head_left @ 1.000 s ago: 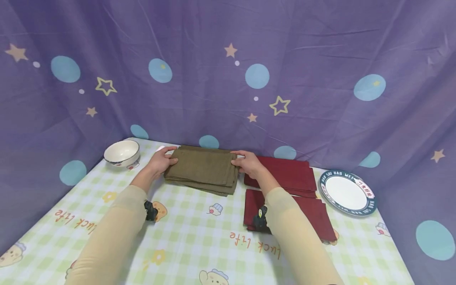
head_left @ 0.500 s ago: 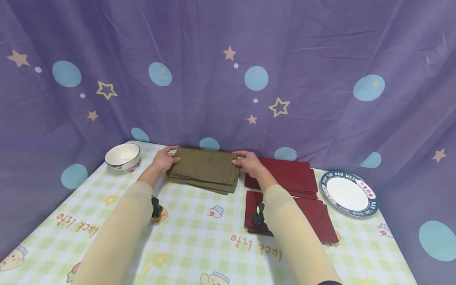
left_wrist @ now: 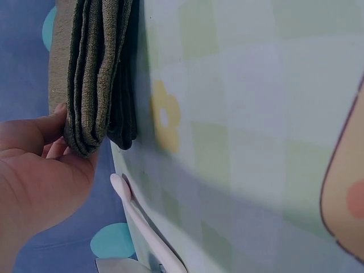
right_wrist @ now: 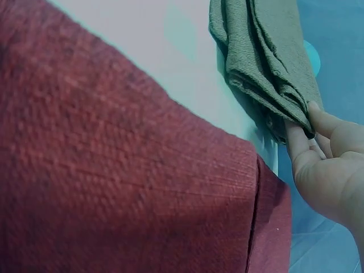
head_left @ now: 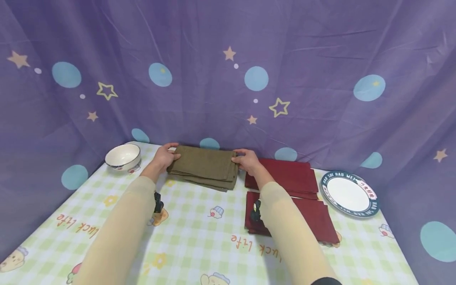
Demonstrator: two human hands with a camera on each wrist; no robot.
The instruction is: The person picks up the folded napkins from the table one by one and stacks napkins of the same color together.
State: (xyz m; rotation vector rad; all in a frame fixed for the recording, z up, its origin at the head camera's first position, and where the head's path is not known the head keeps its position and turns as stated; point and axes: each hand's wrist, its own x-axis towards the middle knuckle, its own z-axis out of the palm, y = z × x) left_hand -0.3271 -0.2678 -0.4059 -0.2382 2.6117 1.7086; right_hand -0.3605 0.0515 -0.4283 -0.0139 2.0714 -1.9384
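Note:
A folded olive-brown cloth (head_left: 203, 162) lies level between my hands at the back of the table, its layers stacked along the front edge. At its left end my left hand (head_left: 164, 157) pinches it, thumb on top and fingers beneath. My right hand (head_left: 248, 161) pinches the right end the same way. In the left wrist view, the gripped layers (left_wrist: 91, 74) sit over another folded olive cloth (left_wrist: 122, 108). The right wrist view shows the thumb and fingers around the cloth's corner (right_wrist: 296, 105).
Two folded dark red cloths, one farther back (head_left: 285, 174) and one nearer (head_left: 313, 217), lie right of centre, partly behind my right arm. A blue-rimmed plate (head_left: 349, 194) is at the right, a white bowl (head_left: 122, 156) at the back left. A pale spoon (left_wrist: 145, 227) lies near my left hand.
Both hands have shifted slightly, carrying the olive cloth's upper layers a little up and toward the back. The view has tilted slightly. The red cloths, bowl and plate stay in place.

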